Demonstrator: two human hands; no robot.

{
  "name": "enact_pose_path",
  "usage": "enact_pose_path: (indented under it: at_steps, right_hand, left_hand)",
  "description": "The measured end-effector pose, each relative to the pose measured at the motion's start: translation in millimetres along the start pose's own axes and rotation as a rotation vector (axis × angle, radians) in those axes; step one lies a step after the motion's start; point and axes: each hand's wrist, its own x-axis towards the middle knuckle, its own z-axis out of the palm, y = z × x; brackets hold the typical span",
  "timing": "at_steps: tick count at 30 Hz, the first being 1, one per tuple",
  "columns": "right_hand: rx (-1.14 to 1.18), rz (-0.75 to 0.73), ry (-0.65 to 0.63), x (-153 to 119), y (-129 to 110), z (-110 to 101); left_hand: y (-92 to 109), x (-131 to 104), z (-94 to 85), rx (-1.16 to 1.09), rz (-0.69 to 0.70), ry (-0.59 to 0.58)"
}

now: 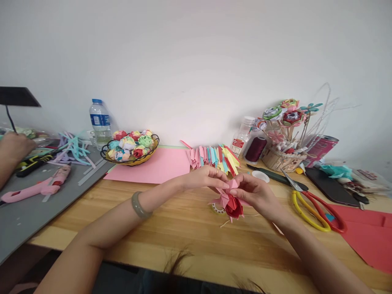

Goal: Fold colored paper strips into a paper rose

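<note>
A folded paper flower (pixel 233 207), red in the middle with pink petals around it, is held above the table between both hands. My left hand (pixel 204 179) pinches a pink petal from the left, and a bangle circles that wrist. From the right, my right hand (pixel 253 191) grips the same flower with thumb and fingers. A loose thread hangs under the flower. Partly hidden behind it lies a ring-shaped item (pixel 218 209) with dots. Just beyond my hands lies a row of folded paper strips (pixel 211 157) in pink, blue, red and yellow.
Scissors (pixel 312 208) and red paper (pixel 367 232) lie to the right, near a black phone (pixel 330 185). Behind are a thread spool (pixel 256 149) and a flower basket (pixel 283 160). Leftward are pink paper (pixel 153 165), a basket of paper balls (pixel 131 162), a bottle (pixel 100 122), a glue gun (pixel 36 188) and another person's hand (pixel 16 147).
</note>
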Motion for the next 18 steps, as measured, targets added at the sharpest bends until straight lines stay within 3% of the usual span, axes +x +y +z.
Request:
enact_pose_path:
  at_steps: [3,8,12,18]
  right_hand:
    - [0.073,0.048,0.005,-1,-2,0]
    - [0.106,0.086,-0.083,-1,-2,-4]
    - [0.060,0.008,-0.059,0,-1,-9]
    - [-0.123,-0.179,0.058,-4,0,-9]
  left_hand:
    - [-3,2,2.1,-0.089,-0.029,0.031]
    - [-2,2,6.8,0.055,0.008,0.146]
    - [4,0,12.9,0.187,0.064,0.263]
    - [10,-6,25.8,0.186,0.244,0.370]
